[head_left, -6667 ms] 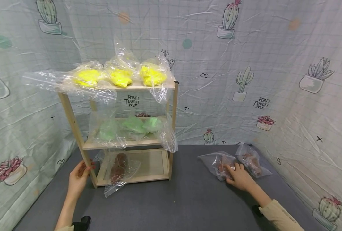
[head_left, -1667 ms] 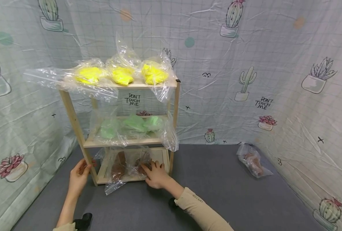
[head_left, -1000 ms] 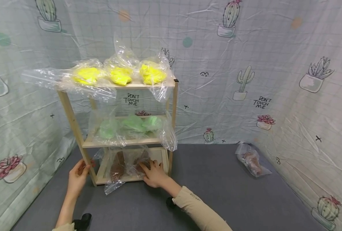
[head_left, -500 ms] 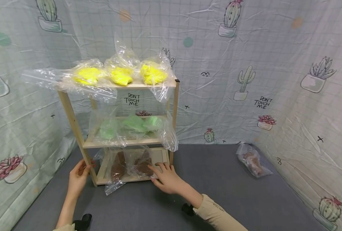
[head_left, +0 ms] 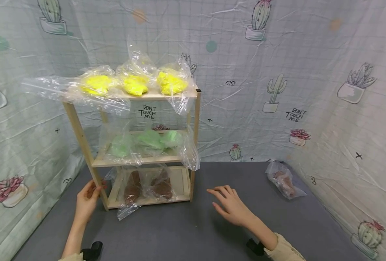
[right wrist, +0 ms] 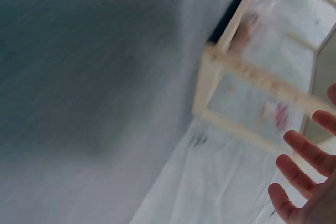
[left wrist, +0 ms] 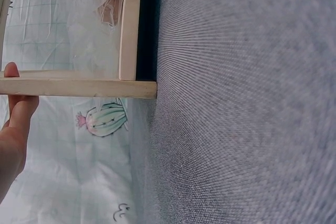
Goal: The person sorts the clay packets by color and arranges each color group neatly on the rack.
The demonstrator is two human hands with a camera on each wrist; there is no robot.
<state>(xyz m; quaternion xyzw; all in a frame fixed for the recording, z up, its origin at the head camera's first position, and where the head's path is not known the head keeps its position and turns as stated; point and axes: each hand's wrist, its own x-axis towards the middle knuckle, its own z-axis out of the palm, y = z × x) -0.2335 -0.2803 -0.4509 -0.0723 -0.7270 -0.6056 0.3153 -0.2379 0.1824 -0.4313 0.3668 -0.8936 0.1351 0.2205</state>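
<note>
In the head view my left hand (head_left: 86, 201) grips the front left post of a wooden shelf rack (head_left: 79, 134); the left wrist view shows my thumb and fingers on either side of that post (left wrist: 79, 87). My right hand (head_left: 230, 206) is held over the table to the right of the rack, fingers spread and holding nothing. Two clear zip bags with brown contents, a left one (head_left: 132, 190) and a right one (head_left: 162, 187), lie on the bottom shelf. Another bag of reddish-brown contents (head_left: 285, 184) lies on the table at the right.
Bags with yellow contents (head_left: 135, 85) line the top shelf, some plastic hanging over its edge. Bags with green contents (head_left: 151, 139) occupy the middle shelf. A grey tabletop (head_left: 167, 235) runs up to a cactus-print cloth (head_left: 238, 90) behind and at both sides.
One brown bag went from the table at right onto the bottom shelf, carried by my right hand. That hand has since let go and moved right. My left hand stays on the post.
</note>
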